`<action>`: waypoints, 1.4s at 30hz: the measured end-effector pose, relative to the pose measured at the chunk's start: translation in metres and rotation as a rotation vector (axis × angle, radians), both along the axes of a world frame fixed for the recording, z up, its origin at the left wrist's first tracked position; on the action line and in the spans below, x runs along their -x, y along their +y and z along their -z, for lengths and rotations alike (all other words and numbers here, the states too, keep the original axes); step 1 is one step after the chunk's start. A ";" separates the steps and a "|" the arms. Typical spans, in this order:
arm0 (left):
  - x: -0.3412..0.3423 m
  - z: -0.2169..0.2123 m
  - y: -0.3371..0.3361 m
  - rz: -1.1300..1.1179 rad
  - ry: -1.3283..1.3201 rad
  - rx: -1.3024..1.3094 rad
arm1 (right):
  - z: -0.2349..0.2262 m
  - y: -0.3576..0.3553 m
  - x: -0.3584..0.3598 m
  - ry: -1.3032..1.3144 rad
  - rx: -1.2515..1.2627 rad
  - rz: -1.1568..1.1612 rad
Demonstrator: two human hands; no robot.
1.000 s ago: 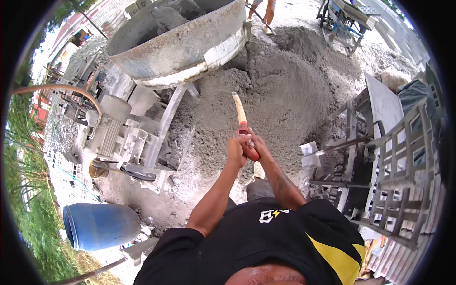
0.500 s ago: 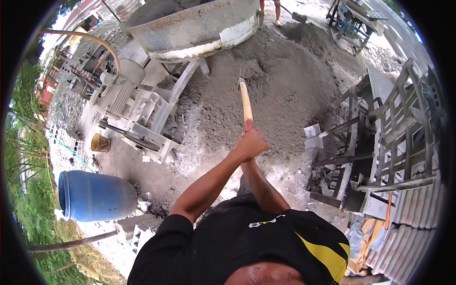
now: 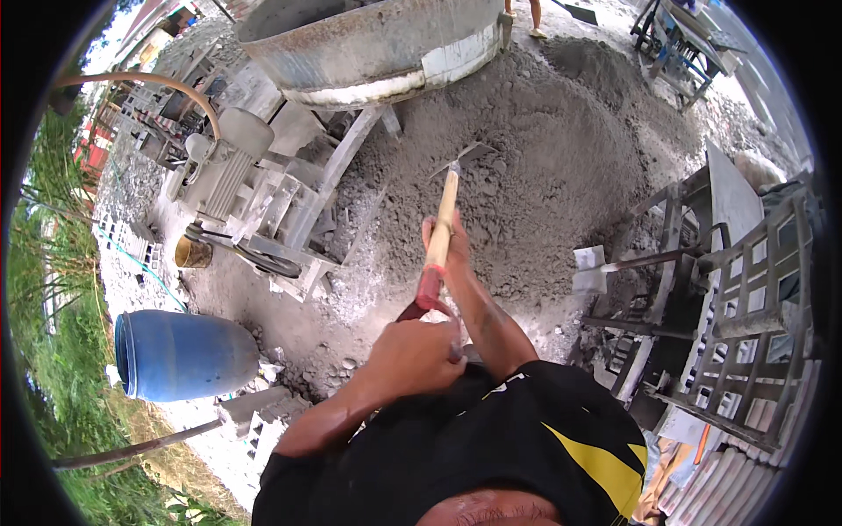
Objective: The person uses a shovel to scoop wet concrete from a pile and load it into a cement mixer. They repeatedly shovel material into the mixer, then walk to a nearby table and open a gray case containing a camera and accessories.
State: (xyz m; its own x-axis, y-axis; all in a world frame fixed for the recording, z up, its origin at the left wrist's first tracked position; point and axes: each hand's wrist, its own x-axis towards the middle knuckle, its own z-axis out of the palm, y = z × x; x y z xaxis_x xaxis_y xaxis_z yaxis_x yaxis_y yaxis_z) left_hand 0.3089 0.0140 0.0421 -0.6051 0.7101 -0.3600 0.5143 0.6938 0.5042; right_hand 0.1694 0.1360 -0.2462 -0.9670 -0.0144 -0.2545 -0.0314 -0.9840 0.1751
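Observation:
A shovel with a pale wooden shaft point(image 3: 444, 213) and a red handle end points away from me. Close to my body, my left hand point(image 3: 410, 355) is closed round the grip at its red end. Farther up, my right hand point(image 3: 456, 252) wraps the wooden shaft from the right side. The shovel's metal blade point(image 3: 474, 155) lies at the grey sand or mortar mix point(image 3: 553, 140), its edge partly covered. I cannot tell how much material rests on it.
A large round metal mixer pan point(image 3: 368, 53) stands ahead on a frame, with a dusty motor point(image 3: 230, 175) beside it. At left lie a blue barrel point(image 3: 189, 355) and a small bucket point(image 3: 193, 252). Another shovel point(image 3: 592, 269) leans by racks point(image 3: 754, 298) at right. Another person's legs show far ahead.
My hands have moved apart: the left drew back to my body with the handle end, the right slid up the shaft. The shovel came nearer and its blade now shows more.

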 end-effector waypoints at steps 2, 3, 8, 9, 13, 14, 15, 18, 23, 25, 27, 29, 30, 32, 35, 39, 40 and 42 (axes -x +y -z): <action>0.008 -0.010 -0.036 -0.219 0.007 -0.085 | -0.002 -0.029 0.025 -0.127 -0.031 -0.004; 0.008 -0.009 -0.055 -0.385 -0.079 -0.259 | 0.006 -0.041 0.035 -0.177 -0.001 -0.016; 0.024 0.016 -0.150 -1.270 -0.583 -1.010 | 0.006 -0.108 0.067 -0.286 -0.336 -0.346; 0.038 0.027 -0.160 -1.376 -0.682 -1.337 | 0.006 -0.115 0.081 -0.329 -0.358 -0.358; 0.141 0.066 -0.185 -1.454 -0.907 -1.357 | 0.048 -0.113 0.156 -0.434 -0.400 -0.290; 0.174 0.090 -0.181 -1.429 -1.031 -1.465 | 0.048 -0.112 0.179 -0.491 -0.366 -0.221; 0.210 0.114 -0.166 -1.458 -0.970 -1.412 | 0.048 -0.111 0.202 -0.548 -0.330 -0.149; 0.299 0.163 -0.134 -1.447 -1.082 -1.347 | 0.029 -0.100 0.238 -0.512 -0.473 -0.224; 0.363 0.090 -0.132 -1.362 -1.267 -1.458 | 0.006 -0.096 0.300 -0.556 -0.338 -0.265; 0.387 0.077 -0.129 -1.318 -1.423 -1.531 | -0.008 -0.093 0.320 -0.646 -0.285 -0.251; 0.401 0.067 -0.132 -1.204 -1.442 -1.501 | -0.027 -0.094 0.327 -0.686 -0.261 -0.241; 0.417 0.063 -0.132 -1.132 -1.494 -1.489 | -0.044 -0.092 0.335 -0.747 -0.255 -0.217; 0.430 0.062 -0.133 -1.105 -1.497 -1.483 | -0.042 -0.092 0.348 -0.693 -0.300 -0.235; 0.468 0.084 -0.110 -1.082 -1.479 -1.614 | -0.022 -0.076 0.385 -0.669 -0.402 -0.236; 0.463 0.186 -0.100 -1.238 -1.359 -1.462 | 0.075 -0.057 0.403 -0.634 -0.449 -0.315; 0.445 0.251 -0.155 -1.401 -1.480 -1.430 | 0.112 -0.088 0.412 -0.782 -0.897 -0.351; 0.434 0.242 -0.152 -1.391 -1.486 -1.404 | 0.125 -0.087 0.384 -0.868 -0.942 -0.358; 0.430 0.234 -0.140 -1.331 -1.498 -1.421 | 0.105 -0.081 0.369 -0.805 -0.991 -0.362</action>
